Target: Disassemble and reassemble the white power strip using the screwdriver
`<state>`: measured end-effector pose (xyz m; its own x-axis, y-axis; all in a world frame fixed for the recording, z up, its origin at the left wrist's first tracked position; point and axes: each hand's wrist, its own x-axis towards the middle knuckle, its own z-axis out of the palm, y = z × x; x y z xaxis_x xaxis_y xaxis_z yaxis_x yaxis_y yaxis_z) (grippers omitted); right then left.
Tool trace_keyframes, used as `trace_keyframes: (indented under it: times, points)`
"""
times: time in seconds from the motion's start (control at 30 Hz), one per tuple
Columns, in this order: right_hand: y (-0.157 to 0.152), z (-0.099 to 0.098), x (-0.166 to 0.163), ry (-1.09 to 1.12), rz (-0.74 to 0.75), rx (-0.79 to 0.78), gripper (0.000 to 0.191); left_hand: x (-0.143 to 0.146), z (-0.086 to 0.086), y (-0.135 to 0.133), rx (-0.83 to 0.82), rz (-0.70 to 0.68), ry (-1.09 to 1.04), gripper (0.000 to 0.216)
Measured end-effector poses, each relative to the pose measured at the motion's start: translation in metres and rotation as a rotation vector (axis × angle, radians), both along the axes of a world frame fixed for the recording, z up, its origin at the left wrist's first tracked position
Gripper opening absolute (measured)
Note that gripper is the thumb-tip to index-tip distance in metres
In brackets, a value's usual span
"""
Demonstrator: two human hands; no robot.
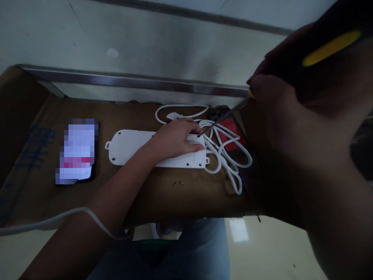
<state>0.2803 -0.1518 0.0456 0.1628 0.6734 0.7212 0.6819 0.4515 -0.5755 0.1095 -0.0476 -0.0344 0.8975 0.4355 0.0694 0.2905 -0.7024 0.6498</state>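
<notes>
A white power strip [134, 147] lies face down on cardboard, its back with screw holes facing up. My left hand [177, 138] rests over its right end and grips it, thumb and fingers either side of a corner hole. Wrapped round the black and yellow handle of a screwdriver [225, 116], my right hand [279, 93] is closed at the upper right. The slanted shaft has its tip at that corner hole. Two small screws [178, 182] lie on the cardboard in front of the strip. A coiled white cord [230, 167] with a plug [175, 116] lies beside and behind the strip.
A lit phone [78, 149] lies on the cardboard [116, 112] at the left. Under the cord at the right is a dark object with a red patch [229, 134]. A tiled wall with a metal strip [131, 79] stands behind. A white cable [58, 216] crosses my left forearm.
</notes>
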Motion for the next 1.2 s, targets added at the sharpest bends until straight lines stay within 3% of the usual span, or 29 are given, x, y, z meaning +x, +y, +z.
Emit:
trace_keyframes:
  times: [0.13,0.57,0.67,0.93,1.1,1.2]
  points:
    - [0.002,-0.003,0.008,-0.018,-0.016,-0.009,0.030,0.001,-0.002,0.000,-0.025,-0.030,-0.131,0.019]
    - [0.001,0.009,-0.003,-0.036,-0.186,-0.123,0.042,0.002,-0.002,-0.001,0.030,0.019,-0.166,0.016]
    - [0.003,0.008,0.000,0.015,-0.158,-0.091,0.047,0.002,-0.002,-0.001,0.015,0.030,-0.157,0.015]
    - [0.002,0.005,-0.002,0.099,0.042,-0.092,0.034,0.001,0.000,0.002,0.012,0.024,0.028,0.041]
    - [0.003,0.002,-0.003,0.013,-0.067,-0.133,0.023,0.001,0.002,0.001,0.001,0.039,0.051,0.040]
    - [0.002,0.001,0.000,-0.072,-0.128,-0.193,0.030,0.001,0.002,0.000,0.002,0.037,0.052,0.040]
